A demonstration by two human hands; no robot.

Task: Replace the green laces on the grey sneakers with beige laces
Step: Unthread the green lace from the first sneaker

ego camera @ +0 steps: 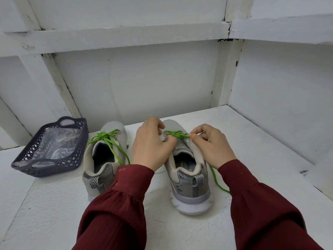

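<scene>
Two grey sneakers stand side by side, heels toward me, on a white surface. The left sneaker (106, 157) carries a green lace (108, 138) that is still tied, with loose ends trailing over its opening. On the right sneaker (189, 177), my left hand (151, 143) holds the left side of the upper by the green lace (175, 134), fingers curled. My right hand (209, 143) pinches that lace at the shoe's right edge. One green end (218, 183) trails down past my right wrist. Beige laces cannot be made out for certain.
A dark lattice basket (27, 156) with clear plastic packets inside sits at the left. White panelled walls close in behind and to the right. The white tabletop (180, 231) stretches toward me in front of the shoes.
</scene>
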